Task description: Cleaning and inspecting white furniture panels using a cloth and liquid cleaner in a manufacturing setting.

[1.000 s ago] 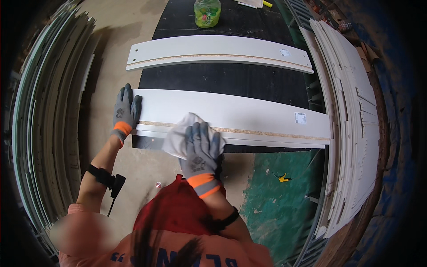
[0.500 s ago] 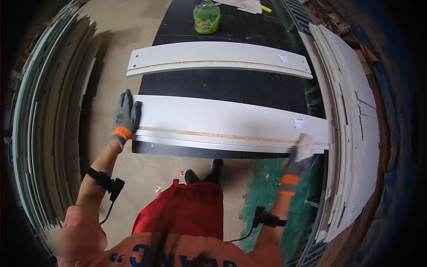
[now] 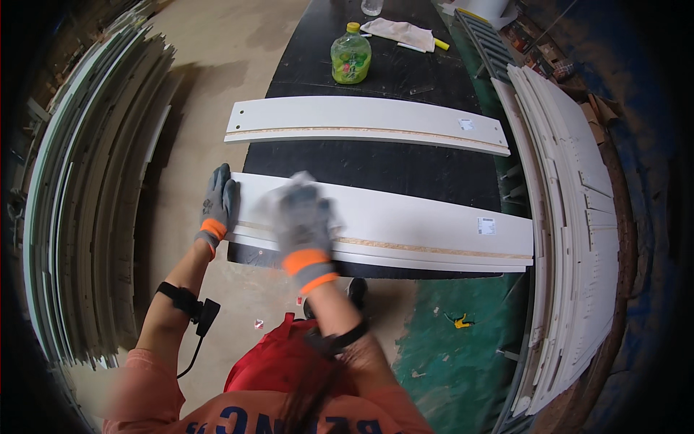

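A long white board [image 3: 419, 217] with a bare particleboard groove and a small label lies across the black tabletop. My left hand [image 3: 218, 201], in a grey glove with an orange cuff, rests against its left end, fingers stretched out. Smeared by motion, my right hand [image 3: 305, 220] presses a white cloth [image 3: 271, 206] onto the board's left part; much of the cloth is hidden under the glove. Farther back lies a second white board [image 3: 354, 119], shorter-looking, with a similar groove, a label and small holes at its ends.
A green-tinted bottle [image 3: 351, 56] with a yellow cap stands at the back, near a pale cloth [image 3: 401, 33] and a yellow marker-like stick [image 3: 441, 44]. Stacked panels rise at left [image 3: 94, 217] and right [image 3: 571, 231]. A yellow-and-black item [image 3: 460, 322] lies on the green floor.
My right hand has swept with the cloth from the board's right end to its left part. My left hand stays at the left end. The whole view has shifted slightly.
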A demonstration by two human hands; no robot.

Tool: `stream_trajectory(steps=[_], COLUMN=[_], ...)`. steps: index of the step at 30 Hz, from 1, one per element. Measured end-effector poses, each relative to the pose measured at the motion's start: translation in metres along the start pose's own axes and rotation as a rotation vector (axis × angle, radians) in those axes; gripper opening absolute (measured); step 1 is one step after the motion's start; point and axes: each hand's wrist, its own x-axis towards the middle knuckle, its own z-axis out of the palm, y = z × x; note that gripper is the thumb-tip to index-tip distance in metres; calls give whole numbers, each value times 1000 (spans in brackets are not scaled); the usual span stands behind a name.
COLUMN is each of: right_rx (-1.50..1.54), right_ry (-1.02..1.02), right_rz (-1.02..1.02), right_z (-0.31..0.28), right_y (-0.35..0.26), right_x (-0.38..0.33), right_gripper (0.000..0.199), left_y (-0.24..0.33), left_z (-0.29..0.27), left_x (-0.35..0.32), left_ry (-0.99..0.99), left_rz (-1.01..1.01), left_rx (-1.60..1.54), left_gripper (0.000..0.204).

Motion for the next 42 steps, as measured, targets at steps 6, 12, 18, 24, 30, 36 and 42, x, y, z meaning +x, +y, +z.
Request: stream_trajectory(steps=[6, 12, 18, 24, 30, 36, 42], right_rx=[159, 467, -10, 262, 242, 1003, 856], right_ry=[677, 1079, 410, 576, 1002, 873, 784], right_rz=[588, 575, 103, 479, 1405, 939, 1146], right_z=[-58, -130, -39, -73, -57, -80, -55], right_y=[347, 341, 148, 300, 545, 508, 497], right_x=[-79, -197, -146, -181, -297, -268, -249], right_gripper=[41, 47, 46, 51, 80, 74, 85], left_y=[12, -17, 106, 183, 176, 4, -36], left_z=[7, 10, 51, 65, 85, -5, 9], left_x=[3, 20, 22, 7, 18, 8, 1], left_ry=[29, 137, 27, -228, -242, 198, 131], left_rz=[36, -31, 482, 473, 554, -438, -686], left_rx=[203, 108, 322, 445, 398, 597, -283], left_gripper=[52, 44, 47, 42, 43, 60, 33])
